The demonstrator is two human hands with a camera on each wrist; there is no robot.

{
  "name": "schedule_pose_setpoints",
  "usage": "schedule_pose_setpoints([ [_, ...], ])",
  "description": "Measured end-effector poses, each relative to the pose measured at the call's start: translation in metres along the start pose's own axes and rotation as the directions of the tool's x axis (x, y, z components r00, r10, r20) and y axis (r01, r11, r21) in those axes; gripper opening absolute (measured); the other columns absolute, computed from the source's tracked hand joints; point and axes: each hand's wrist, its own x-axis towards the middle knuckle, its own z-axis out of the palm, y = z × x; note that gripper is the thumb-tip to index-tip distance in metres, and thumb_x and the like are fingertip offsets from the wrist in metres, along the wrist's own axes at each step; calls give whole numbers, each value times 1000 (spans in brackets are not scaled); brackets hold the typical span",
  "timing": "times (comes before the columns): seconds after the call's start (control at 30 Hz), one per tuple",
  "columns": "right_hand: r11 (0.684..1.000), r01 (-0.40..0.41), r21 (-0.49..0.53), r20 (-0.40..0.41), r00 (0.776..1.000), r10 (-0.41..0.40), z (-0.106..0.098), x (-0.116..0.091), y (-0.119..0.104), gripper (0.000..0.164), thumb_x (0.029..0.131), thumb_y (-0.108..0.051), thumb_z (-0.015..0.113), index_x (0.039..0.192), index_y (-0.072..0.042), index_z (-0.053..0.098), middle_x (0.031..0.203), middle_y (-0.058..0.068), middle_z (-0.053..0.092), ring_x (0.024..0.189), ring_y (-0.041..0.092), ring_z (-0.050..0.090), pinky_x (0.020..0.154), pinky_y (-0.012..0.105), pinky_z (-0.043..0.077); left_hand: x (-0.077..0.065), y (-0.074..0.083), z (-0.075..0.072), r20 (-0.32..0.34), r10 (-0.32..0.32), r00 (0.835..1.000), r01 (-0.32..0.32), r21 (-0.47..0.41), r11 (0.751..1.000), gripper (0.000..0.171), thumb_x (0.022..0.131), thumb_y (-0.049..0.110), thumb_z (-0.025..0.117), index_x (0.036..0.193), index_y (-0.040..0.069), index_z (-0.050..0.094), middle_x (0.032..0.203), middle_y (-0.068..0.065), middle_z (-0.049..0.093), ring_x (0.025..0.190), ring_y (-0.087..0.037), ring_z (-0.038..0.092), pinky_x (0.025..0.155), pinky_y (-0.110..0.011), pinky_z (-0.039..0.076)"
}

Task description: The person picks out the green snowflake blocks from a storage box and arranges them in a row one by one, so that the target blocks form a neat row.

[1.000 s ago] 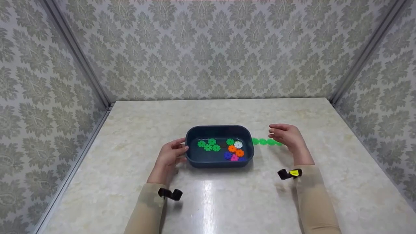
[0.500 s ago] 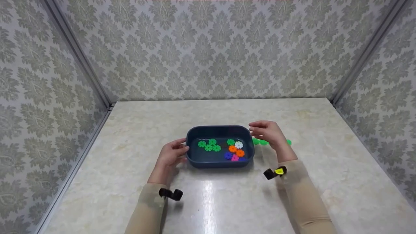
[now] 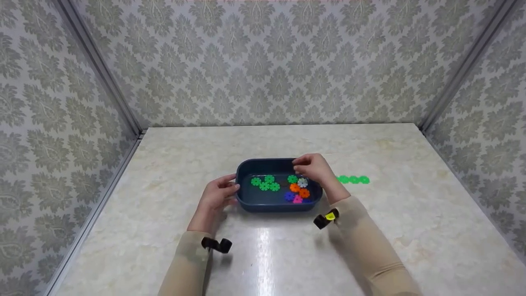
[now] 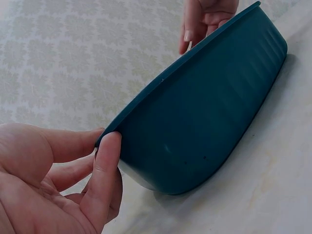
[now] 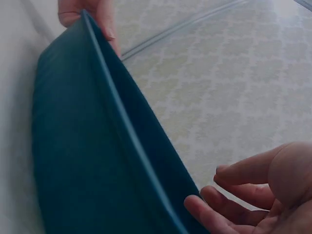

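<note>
A dark blue-green plastic basin (image 3: 279, 207) stands on the table, with flower-shaped plastic pieces lying in it. My left hand (image 3: 215, 192) grips its left end; in the left wrist view the fingers and thumb (image 4: 103, 165) pinch the rim. Over the right part of the basin hovers my right hand (image 3: 314, 168), its fingers loosely bent and nothing visible between them. Below it lie a green piece (image 3: 292, 179), a white piece (image 3: 302, 182), orange pieces (image 3: 304, 193), a blue piece (image 3: 289, 196) and a pink piece (image 3: 297, 199). Several green pieces (image 3: 264, 186) sit together farther left.
A row of green flower pieces (image 3: 354, 179) lies on the marbled table (image 3: 164, 164) to the right of the basin, partly hidden by my right forearm. Patterned walls (image 3: 263, 61) enclose the table at the back and sides.
My right hand has moved left from above the green row to over the basin, uncovering the row's right end. My left hand and the basin have stayed nearly still.
</note>
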Motion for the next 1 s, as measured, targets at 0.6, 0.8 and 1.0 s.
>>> schedule_pose_setpoints([
  [0.6,926,-34,-375,42,998,54,28,18,3,31,95,-6,70,125,-3,72,128,18,69,110,34,68,92,44,58,0,0,0,-12,-26,1000,26,-7,1000,47,96,6,71,141,15,63,115,-9,58,78,-14,63,65,-25,57],
  [0.8,886,23,-463,28,1000,-11,35,17,9,34,88,-3,76,122,-3,72,125,17,70,115,34,66,99,46,56,-1,0,-1,-5,-17,1000,17,-8,1000,48,96,6,71,142,14,62,113,-9,59,75,-13,63,63,-24,57],
  [1.0,848,102,-520,71,995,-76,40,17,11,35,85,1,76,120,-3,73,120,16,72,112,33,67,98,46,57,-2,0,-1,2,2,1000,-2,-13,1000,47,96,5,70,142,12,61,110,-8,61,74,-12,64,62,-25,58],
])
